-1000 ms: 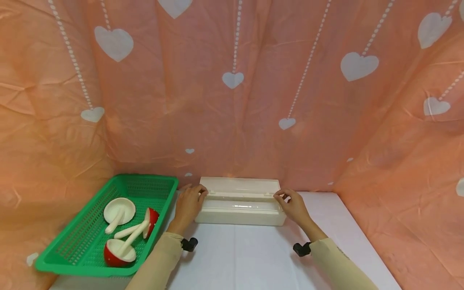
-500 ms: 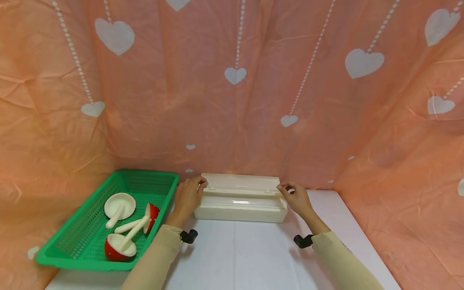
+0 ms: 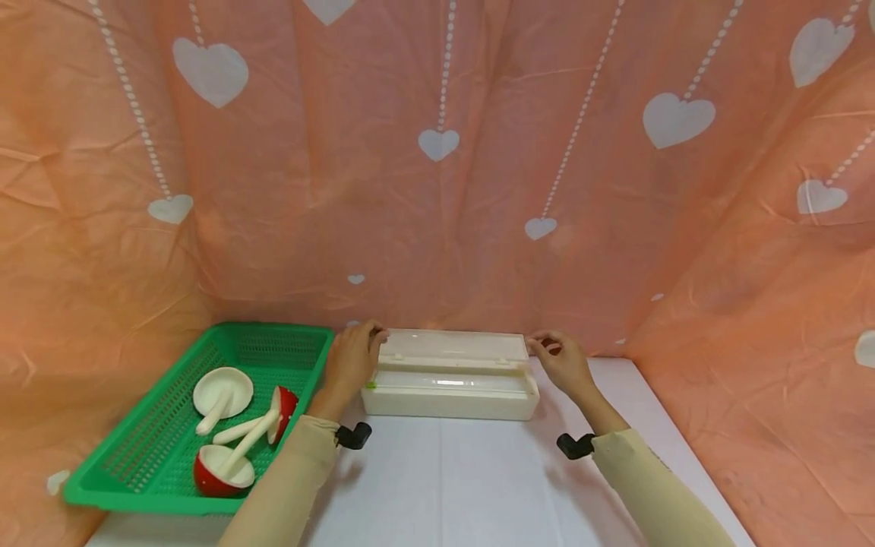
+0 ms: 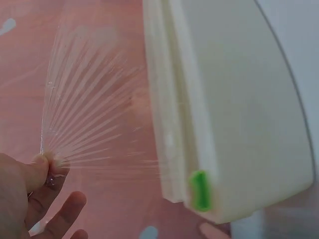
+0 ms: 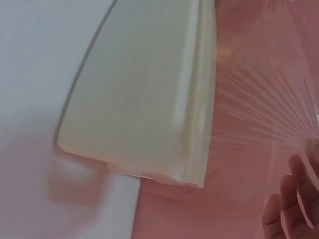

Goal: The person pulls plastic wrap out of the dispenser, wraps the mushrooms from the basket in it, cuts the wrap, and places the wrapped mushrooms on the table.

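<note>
A cream cling film dispenser (image 3: 451,406) sits at the back of the white table, its lid (image 3: 454,344) raised. Clear cling film (image 4: 92,109) stretches out of it, creased in fans toward both hands. My left hand (image 3: 351,366) pinches one corner of the film between thumb and fingertips; the left wrist view shows its other fingers loosely bent. At the opposite corner, my right hand (image 3: 569,370) pinches the film, though the right wrist view (image 5: 294,199) cuts off part of that grip. A green piece (image 4: 201,191) marks the dispenser's left end.
To the left stands a green plastic basket (image 3: 85,497) holding several red-and-white mushroom-shaped ladles (image 3: 223,396). Behind the table (image 3: 478,486) hangs a pink curtain (image 3: 383,205) printed with hearts, and its sides come round left and right.
Both hands have risen and moved back from the dispenser's middle toward the raised lid's upper edge, drawing the film along. The right hand has also shifted slightly outward.
</note>
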### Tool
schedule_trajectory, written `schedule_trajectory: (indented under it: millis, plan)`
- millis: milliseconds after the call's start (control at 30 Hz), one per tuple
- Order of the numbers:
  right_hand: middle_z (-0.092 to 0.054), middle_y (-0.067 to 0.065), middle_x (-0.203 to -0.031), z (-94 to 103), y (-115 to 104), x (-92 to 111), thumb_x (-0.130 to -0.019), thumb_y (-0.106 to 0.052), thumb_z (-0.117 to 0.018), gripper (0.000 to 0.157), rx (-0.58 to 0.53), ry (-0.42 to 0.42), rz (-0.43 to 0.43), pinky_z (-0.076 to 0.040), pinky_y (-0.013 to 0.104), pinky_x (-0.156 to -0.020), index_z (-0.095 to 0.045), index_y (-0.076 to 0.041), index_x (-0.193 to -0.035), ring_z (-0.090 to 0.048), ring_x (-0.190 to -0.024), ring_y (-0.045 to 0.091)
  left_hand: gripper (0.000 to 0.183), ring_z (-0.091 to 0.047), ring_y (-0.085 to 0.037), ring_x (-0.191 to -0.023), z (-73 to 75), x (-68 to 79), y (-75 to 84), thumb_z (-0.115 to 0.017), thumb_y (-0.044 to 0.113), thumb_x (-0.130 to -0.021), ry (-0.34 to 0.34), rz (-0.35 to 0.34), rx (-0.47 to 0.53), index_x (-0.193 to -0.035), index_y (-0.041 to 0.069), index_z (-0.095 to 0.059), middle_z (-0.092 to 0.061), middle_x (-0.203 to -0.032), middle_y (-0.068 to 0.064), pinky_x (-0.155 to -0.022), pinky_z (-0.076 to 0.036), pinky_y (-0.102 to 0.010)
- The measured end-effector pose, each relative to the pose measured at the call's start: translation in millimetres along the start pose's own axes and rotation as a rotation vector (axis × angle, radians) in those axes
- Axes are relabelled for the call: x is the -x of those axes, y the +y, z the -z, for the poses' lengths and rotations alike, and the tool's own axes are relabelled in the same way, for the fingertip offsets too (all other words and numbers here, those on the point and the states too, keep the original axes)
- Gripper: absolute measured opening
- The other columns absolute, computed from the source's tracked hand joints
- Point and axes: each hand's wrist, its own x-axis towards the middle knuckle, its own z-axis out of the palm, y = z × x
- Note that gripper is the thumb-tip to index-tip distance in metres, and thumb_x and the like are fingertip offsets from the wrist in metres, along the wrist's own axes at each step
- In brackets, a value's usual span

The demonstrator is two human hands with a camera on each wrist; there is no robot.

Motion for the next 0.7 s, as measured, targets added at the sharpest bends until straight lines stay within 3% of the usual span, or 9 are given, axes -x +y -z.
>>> schedule_trajectory:
  millis: [467,700]
  plan:
    - [-0.076,0.017,-0.098,13.3,-20,-11,-0.1,-0.008,-0.077,0.009,-0.071,0.054,0.044,-0.05,0.019,-0.076,-0.08,0.0,-0.104,-0.064,-0.087,0.014,0.018,-0.066,-0.036,-0.096,29.3,-17.0,16.0,-0.066,0.023,-0.108,-0.025,0.021,0.066,-0.112,0.007,-0.073,-0.075,-0.102,-0.012,-0.092,-0.05,-0.056]
    - [-0.074,0.019,-0.1,22.5,-29,-18,-0.1,-0.005,-0.076,0.008,-0.1,0.075,0.116,-0.05,0.016,-0.077,-0.079,0.002,-0.104,-0.063,-0.088,0.011,0.019,-0.065,-0.035,-0.096,43.1,-27.6,24.5,-0.066,0.024,-0.109,-0.029,0.01,0.071,-0.114,0.008,-0.074,-0.076,-0.106,-0.012,-0.091,-0.05,-0.057]
